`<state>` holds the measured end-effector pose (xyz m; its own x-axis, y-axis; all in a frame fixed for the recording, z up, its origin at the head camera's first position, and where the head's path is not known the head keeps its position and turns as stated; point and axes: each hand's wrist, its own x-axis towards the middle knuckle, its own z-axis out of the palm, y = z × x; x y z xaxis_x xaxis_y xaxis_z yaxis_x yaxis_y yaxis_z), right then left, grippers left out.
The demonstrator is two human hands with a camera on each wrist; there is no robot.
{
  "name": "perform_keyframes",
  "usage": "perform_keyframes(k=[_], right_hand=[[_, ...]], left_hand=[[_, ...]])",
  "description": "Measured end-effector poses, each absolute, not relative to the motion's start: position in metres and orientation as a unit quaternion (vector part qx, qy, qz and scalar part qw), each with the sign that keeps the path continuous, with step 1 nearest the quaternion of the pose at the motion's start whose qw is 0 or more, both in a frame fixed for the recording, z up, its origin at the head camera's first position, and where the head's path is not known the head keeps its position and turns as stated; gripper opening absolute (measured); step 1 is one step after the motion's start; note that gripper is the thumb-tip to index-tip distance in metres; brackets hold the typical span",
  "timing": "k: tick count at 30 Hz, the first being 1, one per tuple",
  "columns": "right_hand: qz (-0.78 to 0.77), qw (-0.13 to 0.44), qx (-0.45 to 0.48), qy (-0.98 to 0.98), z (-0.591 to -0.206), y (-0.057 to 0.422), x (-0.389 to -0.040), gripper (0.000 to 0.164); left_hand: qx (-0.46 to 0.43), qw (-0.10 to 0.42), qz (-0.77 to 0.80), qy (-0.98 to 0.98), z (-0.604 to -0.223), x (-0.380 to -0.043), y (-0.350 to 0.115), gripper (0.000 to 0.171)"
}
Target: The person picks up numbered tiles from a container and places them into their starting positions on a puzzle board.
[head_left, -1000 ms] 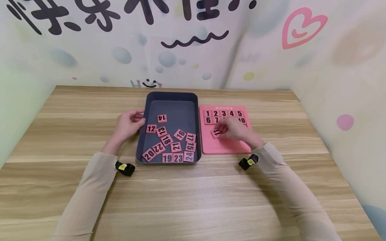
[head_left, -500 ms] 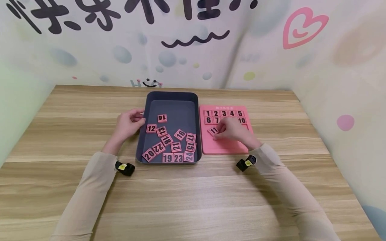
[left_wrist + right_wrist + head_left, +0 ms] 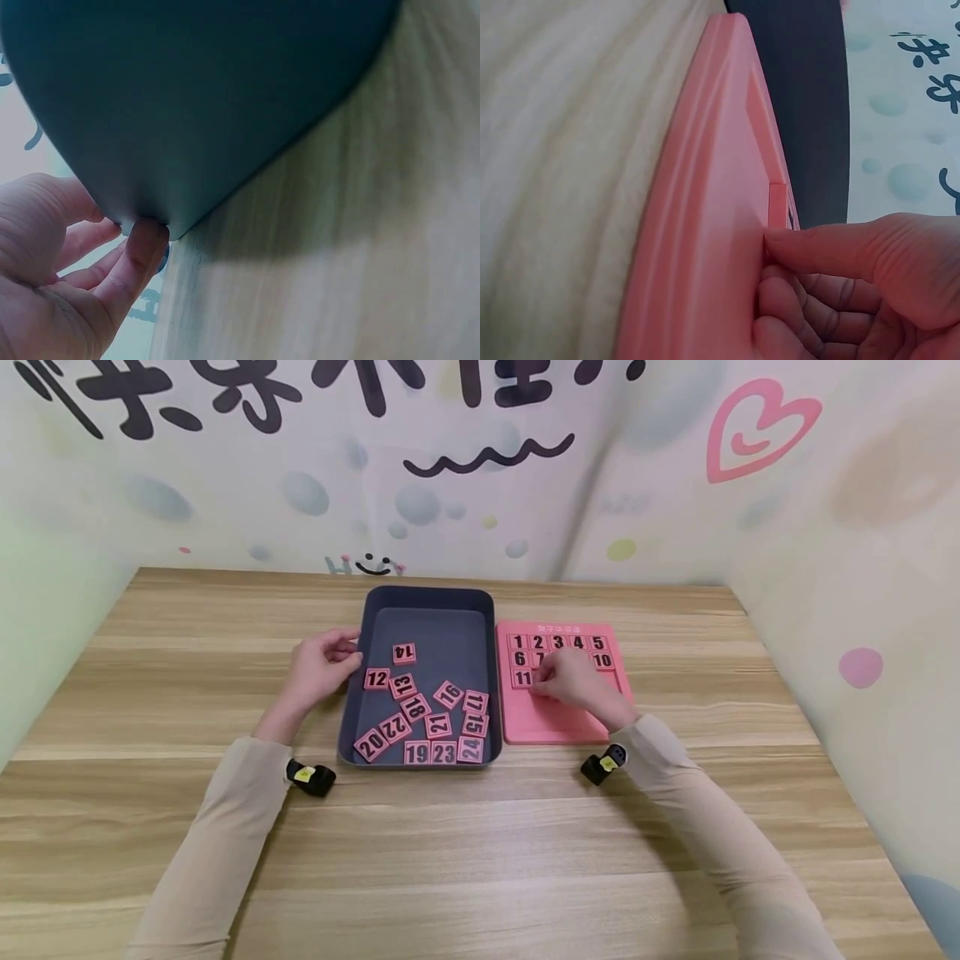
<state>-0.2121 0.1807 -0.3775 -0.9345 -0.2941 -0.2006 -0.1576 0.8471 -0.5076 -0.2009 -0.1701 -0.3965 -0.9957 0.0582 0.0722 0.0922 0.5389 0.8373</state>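
Note:
My left hand (image 3: 324, 667) is at the left side of a dark grey tray (image 3: 431, 627); in the left wrist view, thumb and fingers (image 3: 139, 259) pinch the tray's edge. Pink number tiles lie scattered in that tray, among them the 12 tile (image 3: 377, 679), the 13 tile (image 3: 402, 686) and the 14 tile (image 3: 403, 653). Over the pink number puzzle board (image 3: 525, 722), my right hand (image 3: 573, 678) holds the 11 tile (image 3: 522, 678) by its right edge. This tile lies under the 6, at the left of the third row. The hand covers part of the second row.
Tray and board stand side by side on a wooden table (image 3: 450, 868). Behind the table is a white printed wall (image 3: 300, 527). A small black camera (image 3: 603, 765) sits at the right wrist, another black camera (image 3: 311, 779) at the left.
The 11 tile was tilted between my right fingers; it has turned straight and moved up and left into the row below 6. My left hand has stayed at the tray.

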Motion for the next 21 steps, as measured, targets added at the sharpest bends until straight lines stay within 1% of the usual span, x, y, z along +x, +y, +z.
perform_keyframes(k=[7, 12, 17, 21], right_hand=[[-0.260, 0.148, -0.129, 0.946, -0.375, 0.183, -0.216, 0.011], [-0.263, 0.135, -0.144, 0.944, -0.363, 0.182, -0.219, 0.010], [-0.300, 0.126, -0.150, 0.934, -0.343, 0.168, -0.224, 0.012], [-0.311, 0.119, -0.164, 0.929, -0.334, 0.148, -0.227, 0.018]], left_hand=[[-0.043, 0.018, -0.475, -0.879, -0.393, -0.201, -0.168, 0.037], [-0.046, 0.015, -0.476, -0.878, -0.392, -0.201, -0.168, 0.038], [-0.044, 0.019, -0.480, -0.876, -0.392, -0.199, -0.168, 0.037], [-0.041, 0.018, -0.479, -0.877, -0.392, -0.199, -0.169, 0.037]])
